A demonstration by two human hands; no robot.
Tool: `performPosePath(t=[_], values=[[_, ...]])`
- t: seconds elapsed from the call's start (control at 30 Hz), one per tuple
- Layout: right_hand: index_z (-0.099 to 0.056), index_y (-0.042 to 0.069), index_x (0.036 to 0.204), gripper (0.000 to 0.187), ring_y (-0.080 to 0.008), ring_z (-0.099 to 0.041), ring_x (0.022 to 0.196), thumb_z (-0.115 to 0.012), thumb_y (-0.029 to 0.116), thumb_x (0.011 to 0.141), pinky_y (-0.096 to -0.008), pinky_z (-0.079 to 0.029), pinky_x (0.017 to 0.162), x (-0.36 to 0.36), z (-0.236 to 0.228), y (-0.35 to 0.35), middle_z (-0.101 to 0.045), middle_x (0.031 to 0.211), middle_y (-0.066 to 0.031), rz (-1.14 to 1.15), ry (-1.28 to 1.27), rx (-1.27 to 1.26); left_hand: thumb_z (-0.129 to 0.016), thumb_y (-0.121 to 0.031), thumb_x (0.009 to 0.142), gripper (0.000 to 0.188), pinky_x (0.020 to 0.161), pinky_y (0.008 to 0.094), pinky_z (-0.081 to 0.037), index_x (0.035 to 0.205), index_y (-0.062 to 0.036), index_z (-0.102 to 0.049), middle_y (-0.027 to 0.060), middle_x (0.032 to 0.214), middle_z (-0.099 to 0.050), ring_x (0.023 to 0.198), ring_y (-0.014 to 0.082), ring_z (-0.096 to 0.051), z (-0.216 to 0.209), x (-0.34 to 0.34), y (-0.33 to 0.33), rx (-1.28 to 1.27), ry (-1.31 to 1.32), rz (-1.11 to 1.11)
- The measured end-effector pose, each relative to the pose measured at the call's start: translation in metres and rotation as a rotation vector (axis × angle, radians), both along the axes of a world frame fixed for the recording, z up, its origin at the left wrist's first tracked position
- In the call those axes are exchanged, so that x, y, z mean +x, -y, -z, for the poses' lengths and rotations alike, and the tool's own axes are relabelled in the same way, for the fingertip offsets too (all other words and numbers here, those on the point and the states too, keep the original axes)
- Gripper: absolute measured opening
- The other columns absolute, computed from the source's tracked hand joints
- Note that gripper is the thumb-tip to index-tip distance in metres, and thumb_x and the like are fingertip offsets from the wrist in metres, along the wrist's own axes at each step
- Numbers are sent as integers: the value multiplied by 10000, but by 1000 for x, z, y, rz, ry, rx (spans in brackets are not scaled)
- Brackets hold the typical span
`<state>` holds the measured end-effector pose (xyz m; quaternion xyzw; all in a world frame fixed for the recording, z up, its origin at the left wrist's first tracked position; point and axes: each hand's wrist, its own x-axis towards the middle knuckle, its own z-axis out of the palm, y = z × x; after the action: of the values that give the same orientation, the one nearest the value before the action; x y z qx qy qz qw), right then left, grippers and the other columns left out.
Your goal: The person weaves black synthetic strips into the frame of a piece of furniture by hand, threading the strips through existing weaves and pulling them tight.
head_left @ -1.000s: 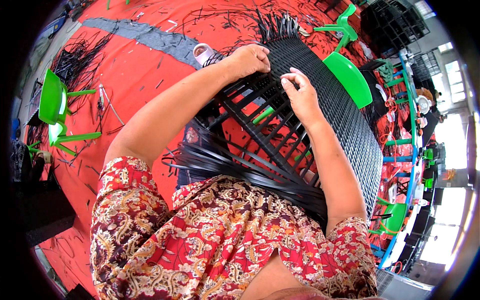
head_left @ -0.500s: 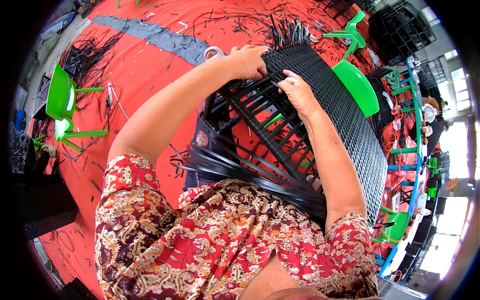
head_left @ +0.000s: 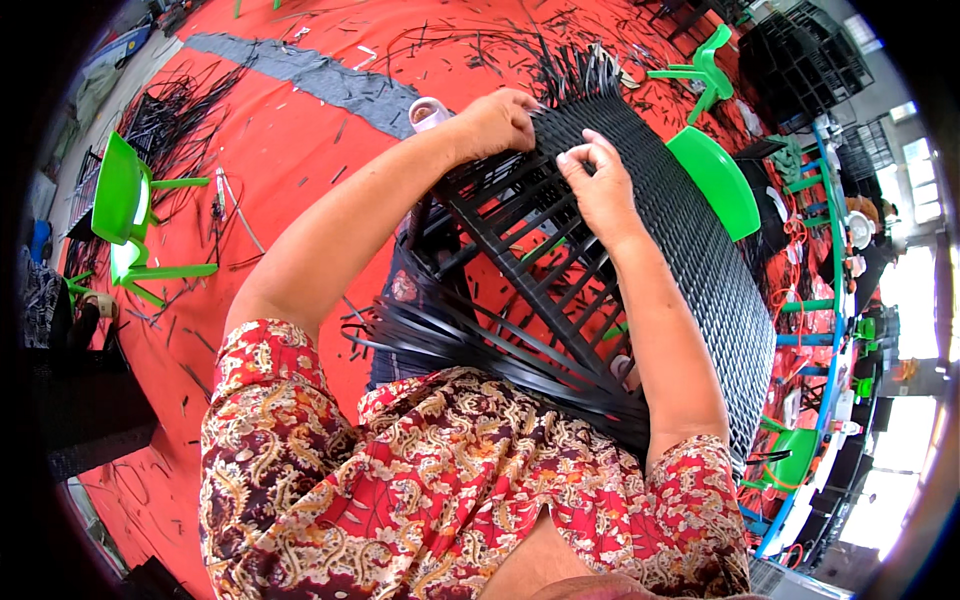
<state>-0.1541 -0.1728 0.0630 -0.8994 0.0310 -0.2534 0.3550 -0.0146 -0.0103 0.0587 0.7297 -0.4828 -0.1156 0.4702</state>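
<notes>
A black woven panel point(head_left: 690, 260) on a black frame with open slats point(head_left: 540, 285) stands tilted before me. At its upper left edge, where the weave meets the bare slats, my left hand point(head_left: 498, 125) is closed with its fingers curled; what they grip is hidden. My right hand point(head_left: 603, 185) is lifted over the weave, thumb and forefinger bent together in a pinch. Whatever it holds, if anything, is too small to make out. Loose black flat strips point(head_left: 500, 350) lie bunched across my lap, and more strip ends point(head_left: 585, 72) stick up at the panel's far end.
Green plastic chairs point(head_left: 118, 190) stand at the left, with another green chair point(head_left: 715, 180) beside the panel. Strip scraps litter the red floor covering point(head_left: 270, 200). A tangle of black strips point(head_left: 165, 130) lies at far left; stacked black frames point(head_left: 805, 65) stand at far right.
My right hand has risen slightly off the weave, its fingers drawn closer together. My left hand has shifted a little and curled its fingers more tightly at the edge.
</notes>
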Motion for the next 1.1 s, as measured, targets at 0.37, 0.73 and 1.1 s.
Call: performPosePath(t=[0.37, 0.73, 1.1], values=[[-668, 20, 739, 304, -284, -459, 1196, -641, 318, 795, -376, -358, 954, 50, 12, -6, -606, 1105, -176, -141, -243, 310, -664, -216, 712, 168, 565, 309, -451, 725, -49, -679, 78, 602, -582, 637, 171, -592, -3, 2, 0, 39, -183, -549], [-619, 34, 680, 207, -200, -390, 1205, -608, 201, 801, -292, -278, 972, 44, 3, -6, -439, 1324, -180, -247, -372, 511, -566, -276, 730, 257, 705, 393, -501, 865, -102, -700, 146, 846, -660, 802, 297, -646, 22, 24, -4, 487, 344, -263], [-641, 25, 684, 193, -231, -338, 1285, -627, 171, 809, -335, -289, 994, 52, 16, -10, -421, 1345, -194, -152, -342, 408, -584, -257, 725, 232, 679, 368, -493, 848, -100, -701, 129, 811, -660, 779, 273, -647, 27, 24, -2, 500, 384, -287]])
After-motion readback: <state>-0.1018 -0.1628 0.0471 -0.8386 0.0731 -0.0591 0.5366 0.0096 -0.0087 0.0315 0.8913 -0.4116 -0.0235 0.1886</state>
